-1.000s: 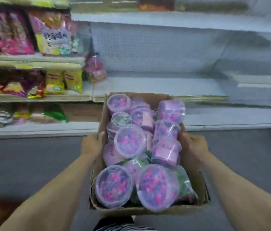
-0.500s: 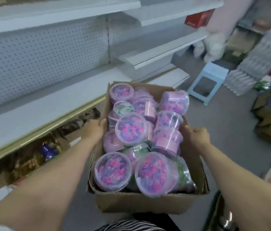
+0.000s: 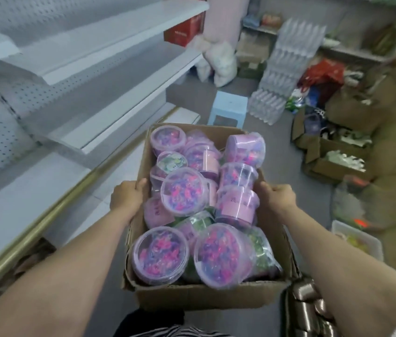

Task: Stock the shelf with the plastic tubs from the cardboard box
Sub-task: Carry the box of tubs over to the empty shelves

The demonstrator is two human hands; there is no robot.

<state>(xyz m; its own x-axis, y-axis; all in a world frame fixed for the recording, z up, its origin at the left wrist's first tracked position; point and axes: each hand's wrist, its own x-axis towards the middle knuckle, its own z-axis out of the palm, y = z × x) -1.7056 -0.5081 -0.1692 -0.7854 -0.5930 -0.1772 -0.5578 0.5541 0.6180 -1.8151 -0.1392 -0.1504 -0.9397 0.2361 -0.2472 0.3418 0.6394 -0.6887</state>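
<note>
Right now, from the head view, I see my left hand (image 3: 129,198) and right hand (image 3: 278,199) each clenched on a side wall of the open brown cardboard box (image 3: 202,296), carried in front of me. Clear round plastic tubs (image 3: 183,192) of pink and purple pieces fill it, piled loosely. White metal shelves (image 3: 109,132) stand just left; a pale blue plastic stool (image 3: 229,105) sits beyond.
</note>
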